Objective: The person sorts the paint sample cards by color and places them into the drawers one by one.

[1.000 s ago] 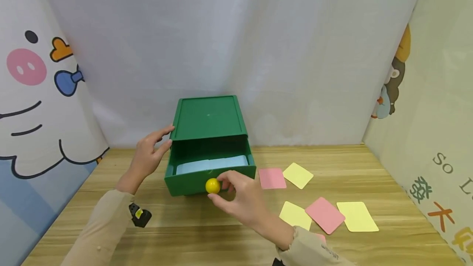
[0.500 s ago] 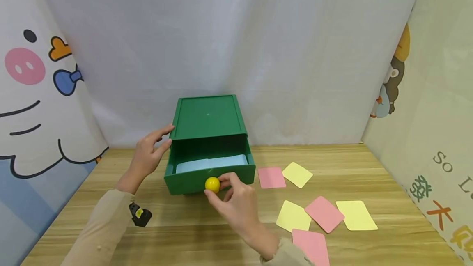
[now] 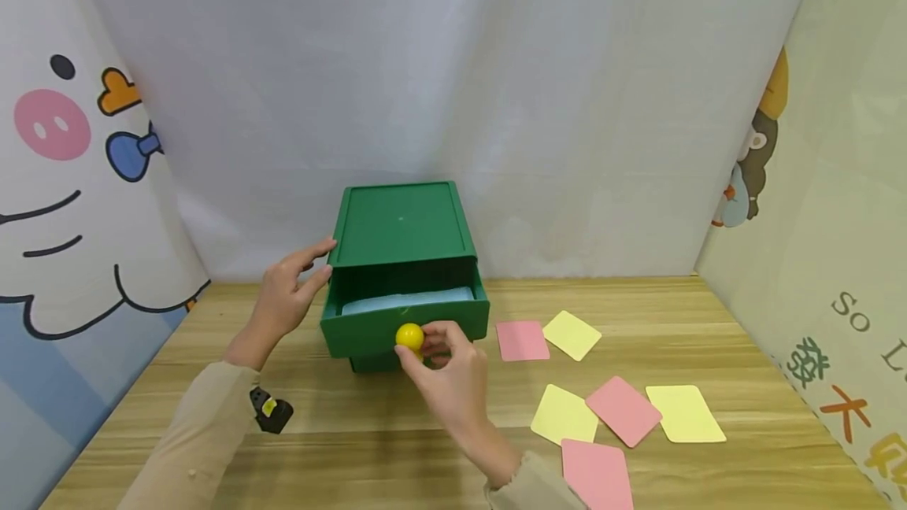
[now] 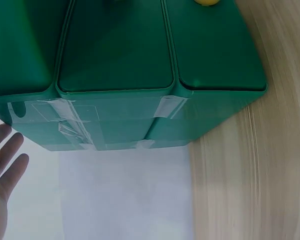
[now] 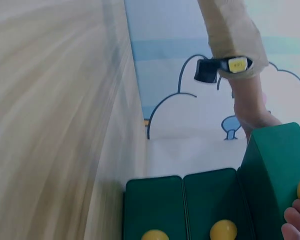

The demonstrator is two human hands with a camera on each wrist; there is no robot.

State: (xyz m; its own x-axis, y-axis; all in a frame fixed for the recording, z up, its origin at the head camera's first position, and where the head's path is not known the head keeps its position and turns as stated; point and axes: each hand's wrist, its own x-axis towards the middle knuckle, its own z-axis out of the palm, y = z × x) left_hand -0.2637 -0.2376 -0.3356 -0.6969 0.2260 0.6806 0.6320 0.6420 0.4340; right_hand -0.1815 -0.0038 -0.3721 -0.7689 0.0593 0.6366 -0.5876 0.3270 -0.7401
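Observation:
A green cabinet (image 3: pixel 402 227) of stacked drawers stands at the back of the table. Its top drawer (image 3: pixel 361 330) is partly out, with pale blue sheets (image 3: pixel 407 301) inside. My right hand (image 3: pixel 453 376) pinches the drawer's yellow round knob (image 3: pixel 409 335) between thumb and fingers. On the cabinet's left side, near the top, my left hand (image 3: pixel 283 293) rests with its fingers extended. The left wrist view shows that hand's fingers (image 4: pixel 12 172) spread beside the cabinet wall. Two lower drawers, each with a yellow knob (image 5: pixel 223 230), appear fully in within the right wrist view.
Pink (image 3: pixel 523 341) and yellow cards (image 3: pixel 571 335) lie scattered on the wooden table (image 3: pixel 340 447) to the right, some touching. A black wrist device (image 3: pixel 271 411) sits by the left sleeve. Curtain (image 3: pixel 567 101) and printed panels border the table.
The top drawer has slid inward a little, and my right hand has moved forward with its knob. A pink card at the front right has come into fuller view. My left hand stays put.

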